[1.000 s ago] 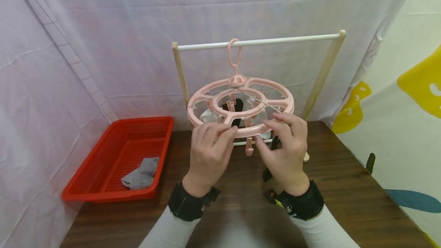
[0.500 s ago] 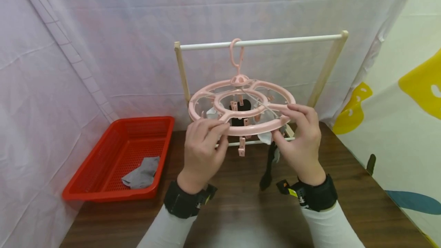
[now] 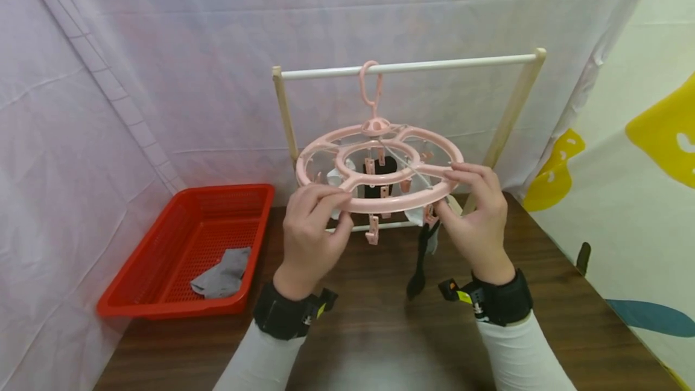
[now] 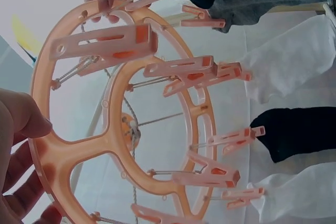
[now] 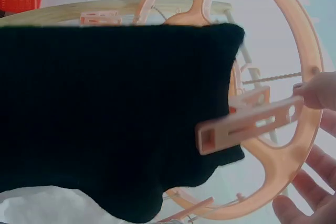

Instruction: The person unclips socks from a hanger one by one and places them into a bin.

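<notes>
A pink round clip hanger [image 3: 393,204] hangs by its hook from a rack. My left hand [image 3: 315,237] pinches the front left of its rim between thumb and fingers. On the right part of the rim, my right hand [image 3: 478,225] grips it the same way. Below the near rim dangles a bare clothespin [image 3: 372,230]. A black sock [image 3: 418,264] hangs by the right hand; in the right wrist view a clothespin [image 5: 252,124] bites its edge. The left wrist view shows a white sock [image 4: 291,59], another black sock [image 4: 302,132] and a grey sock [image 4: 262,6] clipped on.
The rack's white bar [image 3: 450,65] runs above, between wooden posts. To the left, a red plastic basket [image 3: 111,303] holds a grey cloth piece [image 3: 225,273]. Dark wooden tabletop [image 3: 374,324] lies under the hands, with white sheeting [image 3: 217,77] behind.
The hanger has turned, its near side shifting left along with the bare clothespin. My hands have moved apart along the rim, and the black sock on the right has come out from behind my right hand.
</notes>
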Demonstrator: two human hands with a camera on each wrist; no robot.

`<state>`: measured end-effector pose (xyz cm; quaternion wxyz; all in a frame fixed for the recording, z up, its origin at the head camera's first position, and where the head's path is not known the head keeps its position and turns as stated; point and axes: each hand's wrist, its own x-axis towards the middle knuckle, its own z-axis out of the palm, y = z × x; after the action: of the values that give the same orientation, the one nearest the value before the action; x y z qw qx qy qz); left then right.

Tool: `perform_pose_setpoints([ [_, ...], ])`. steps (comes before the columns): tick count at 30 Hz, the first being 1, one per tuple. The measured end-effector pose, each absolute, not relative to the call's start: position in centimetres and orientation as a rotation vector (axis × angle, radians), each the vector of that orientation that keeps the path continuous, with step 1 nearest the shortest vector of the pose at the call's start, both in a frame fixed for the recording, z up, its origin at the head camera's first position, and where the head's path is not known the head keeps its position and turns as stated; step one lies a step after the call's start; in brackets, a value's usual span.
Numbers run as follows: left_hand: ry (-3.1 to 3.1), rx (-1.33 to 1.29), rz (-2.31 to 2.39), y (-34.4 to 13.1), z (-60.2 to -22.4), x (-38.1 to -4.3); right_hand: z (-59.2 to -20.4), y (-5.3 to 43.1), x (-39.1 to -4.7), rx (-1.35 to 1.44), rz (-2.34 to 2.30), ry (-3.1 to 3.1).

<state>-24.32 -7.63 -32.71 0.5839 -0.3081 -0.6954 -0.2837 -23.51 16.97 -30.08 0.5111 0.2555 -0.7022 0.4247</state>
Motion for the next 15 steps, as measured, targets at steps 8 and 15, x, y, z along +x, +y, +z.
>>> perform_pose_setpoints([
  [8, -1.613, -0.697, -0.708, -8.4, -32.4, -24.6, -30.5, 17.8, -24.2, 0.663, 1.073, -1.668],
  [15, -1.619, -0.673, -0.748, -9.3, -32.4, -25.1, -30.5, 18.1, -24.5, 0.642, 1.031, -1.688],
])
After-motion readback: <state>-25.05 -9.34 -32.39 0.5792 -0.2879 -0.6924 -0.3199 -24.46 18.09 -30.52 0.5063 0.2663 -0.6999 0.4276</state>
